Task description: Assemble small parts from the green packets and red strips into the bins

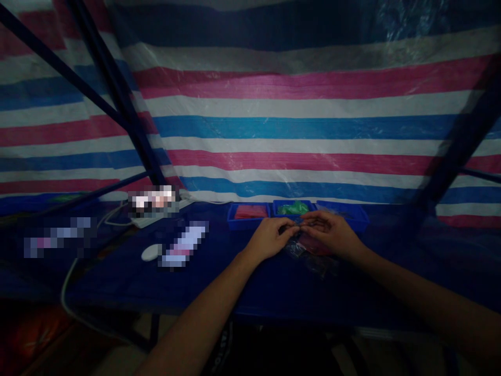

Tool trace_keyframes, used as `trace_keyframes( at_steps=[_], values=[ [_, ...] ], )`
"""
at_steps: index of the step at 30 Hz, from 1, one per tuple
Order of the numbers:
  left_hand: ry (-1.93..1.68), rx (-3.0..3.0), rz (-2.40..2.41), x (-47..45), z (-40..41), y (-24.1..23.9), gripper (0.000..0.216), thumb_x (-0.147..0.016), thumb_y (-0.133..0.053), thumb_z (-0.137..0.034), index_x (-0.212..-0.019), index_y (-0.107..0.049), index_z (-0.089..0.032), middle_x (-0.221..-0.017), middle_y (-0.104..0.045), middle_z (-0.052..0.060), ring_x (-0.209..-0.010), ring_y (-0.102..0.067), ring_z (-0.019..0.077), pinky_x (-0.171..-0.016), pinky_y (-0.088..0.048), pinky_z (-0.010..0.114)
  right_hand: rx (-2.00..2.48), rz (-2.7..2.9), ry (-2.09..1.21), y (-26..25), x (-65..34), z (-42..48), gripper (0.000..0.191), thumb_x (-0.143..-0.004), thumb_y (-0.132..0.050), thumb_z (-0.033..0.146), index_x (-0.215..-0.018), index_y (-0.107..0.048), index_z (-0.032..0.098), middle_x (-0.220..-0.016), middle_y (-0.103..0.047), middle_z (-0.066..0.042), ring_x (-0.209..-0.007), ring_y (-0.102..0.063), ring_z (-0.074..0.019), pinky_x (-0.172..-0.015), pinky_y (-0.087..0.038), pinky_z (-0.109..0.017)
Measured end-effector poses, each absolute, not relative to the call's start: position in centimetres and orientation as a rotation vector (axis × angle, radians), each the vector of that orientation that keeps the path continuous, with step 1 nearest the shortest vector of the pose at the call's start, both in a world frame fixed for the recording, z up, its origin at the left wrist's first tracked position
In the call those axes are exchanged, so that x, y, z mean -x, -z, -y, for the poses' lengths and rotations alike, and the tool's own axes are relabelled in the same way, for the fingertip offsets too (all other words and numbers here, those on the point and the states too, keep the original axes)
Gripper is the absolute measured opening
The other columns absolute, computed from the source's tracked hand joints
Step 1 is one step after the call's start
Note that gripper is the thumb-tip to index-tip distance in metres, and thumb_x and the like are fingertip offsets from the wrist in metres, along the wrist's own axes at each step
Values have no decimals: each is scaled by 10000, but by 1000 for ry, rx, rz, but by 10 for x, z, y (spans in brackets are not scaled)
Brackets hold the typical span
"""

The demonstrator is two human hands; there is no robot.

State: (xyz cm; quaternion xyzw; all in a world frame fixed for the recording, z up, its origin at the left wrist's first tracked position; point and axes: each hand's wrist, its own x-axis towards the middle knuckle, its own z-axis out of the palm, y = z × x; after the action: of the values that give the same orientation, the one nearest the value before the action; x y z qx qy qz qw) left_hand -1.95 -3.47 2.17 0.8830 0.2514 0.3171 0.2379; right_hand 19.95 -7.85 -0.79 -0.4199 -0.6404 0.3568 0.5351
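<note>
My left hand [270,237] and my right hand [334,235] meet over the blue table, fingertips pinched together. What they pinch is too small and dark to make out. Just below the fingers lie crumpled clear plastic bags [323,265], and a pinkish piece [313,244] shows partly under my right hand. Behind the hands stand three blue trays in a row. The left tray [239,225] has pink pieces [251,211], and the middle tray [276,204] has green pieces [293,208]. Clear plastic shows in the right tray [358,211], partly covered by my right hand.
A white power strip [146,219] with cables sits at the back left. Near it lie a round white disc [152,253] and a blurred-out flat object [183,244]. Dark metal posts [133,125] and a striped sheet [293,125] stand behind the table.
</note>
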Motion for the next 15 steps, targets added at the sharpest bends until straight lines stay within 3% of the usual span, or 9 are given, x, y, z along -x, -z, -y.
trace_keyframes(
  at_steps=[8, 15],
  values=[
    [-874, -2443, -689, 19, 36, -21, 247, -980, -610, -370, -992, -763, -176, -877, -763, 33, -744, -660, 161, -677, -441, 266, 999, 1576, -933, 4, -197, 81, 360, -805, -789, 318, -1112, -637, 209, -1040, -714, -63, -944, -719, -187, -912, -589, -354],
    [-819, -2416, -636, 18, 36, -21, 288, -973, -626, -418, -969, -782, -176, -839, -766, 26, -727, -664, 154, -658, -421, 250, 999, 1610, -1023, 4, -192, 87, 413, -776, -726, 184, -1148, -550, 228, -930, -649, 1, -783, -665, -132, -694, -553, -261]
  ],
)
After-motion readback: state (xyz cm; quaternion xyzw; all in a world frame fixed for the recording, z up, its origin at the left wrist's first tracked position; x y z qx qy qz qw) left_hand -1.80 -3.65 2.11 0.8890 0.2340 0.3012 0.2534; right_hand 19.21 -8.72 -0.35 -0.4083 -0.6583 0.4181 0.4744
